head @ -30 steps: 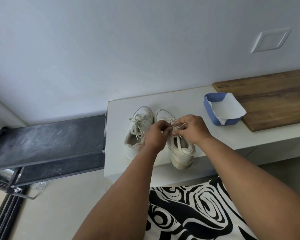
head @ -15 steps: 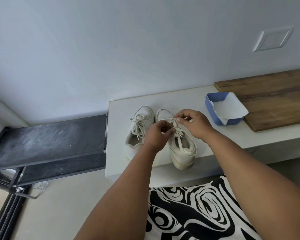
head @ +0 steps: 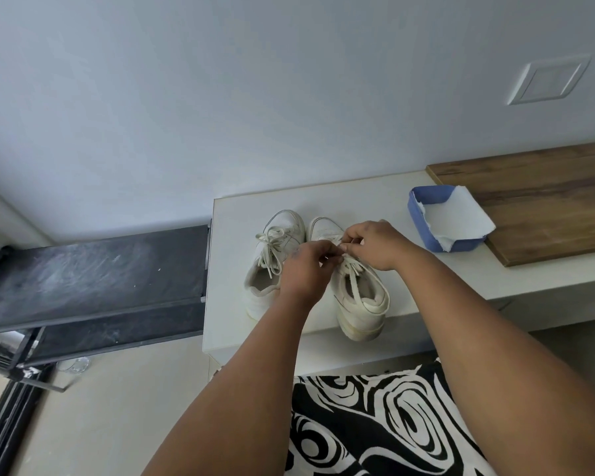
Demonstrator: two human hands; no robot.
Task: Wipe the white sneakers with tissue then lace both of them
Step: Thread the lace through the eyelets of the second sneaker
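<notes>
Two white sneakers stand side by side on a white ledge (head: pixel 423 290), toes toward the wall. The left sneaker (head: pixel 272 259) has its laces tied in a loose bow. Over the right sneaker (head: pixel 358 297), my left hand (head: pixel 306 266) and my right hand (head: pixel 371 243) each pinch a piece of its lace (head: pixel 352 269) near the front eyelets. One lace end trails back along the tongue toward the heel, which juts over the ledge's front edge.
A blue tray (head: pixel 423 221) lined with white tissue (head: pixel 457 218) sits right of the shoes, against a wooden board (head: pixel 547 201). A dusty black shelf (head: pixel 93 273) adjoins the ledge on the left. A black-and-white patterned cloth (head: pixel 375 424) is below.
My right hand has shifted forward toward the toe of the right sneaker and a little right, carrying the lace. My left hand has stayed at the lacing.
</notes>
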